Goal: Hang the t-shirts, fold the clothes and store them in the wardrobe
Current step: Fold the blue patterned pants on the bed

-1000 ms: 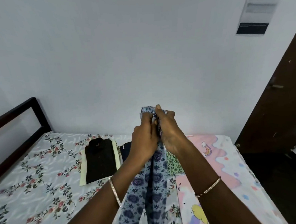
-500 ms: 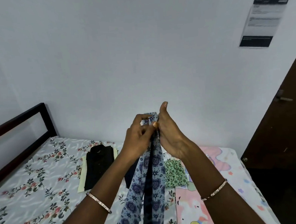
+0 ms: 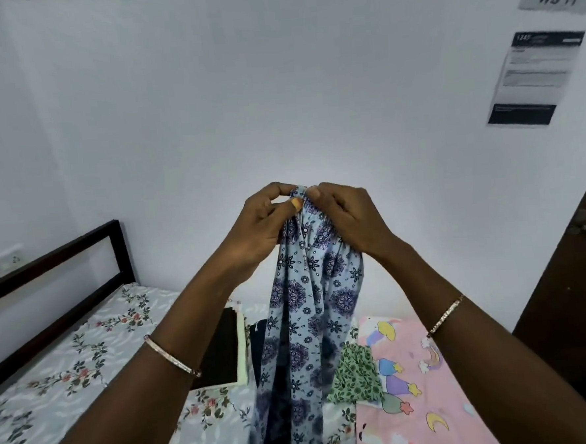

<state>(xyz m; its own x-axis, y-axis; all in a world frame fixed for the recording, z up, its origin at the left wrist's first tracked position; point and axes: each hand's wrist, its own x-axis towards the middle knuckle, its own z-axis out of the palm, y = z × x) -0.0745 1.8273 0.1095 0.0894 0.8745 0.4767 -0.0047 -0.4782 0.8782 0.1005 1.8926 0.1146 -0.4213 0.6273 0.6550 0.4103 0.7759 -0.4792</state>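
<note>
We hold the blue patterned garment (image 3: pixel 310 306) up at centre above the bed (image 3: pixel 87 364), left hand (image 3: pixel 261 230) and right hand (image 3: pixel 353 218) each in a narrow pinching grip on its gathered top edge, probably a waistband, so it hangs straight for folding.

Both arms reach up and forward from the near edge, bare, each with a thin bangle at the wrist. The hands meet at centre, raised. The left hand (image 3: pixel 261 223) curls its fingers (image 3: pixel 276 192) over, thumb pressed to forefinger in a pinch on the cloth (image 3: pixel 310 306). The right hand (image 3: pixel 349 218) mirrors it, knuckles up, fingertips closed on the same top edge, just beside the left.
</note>
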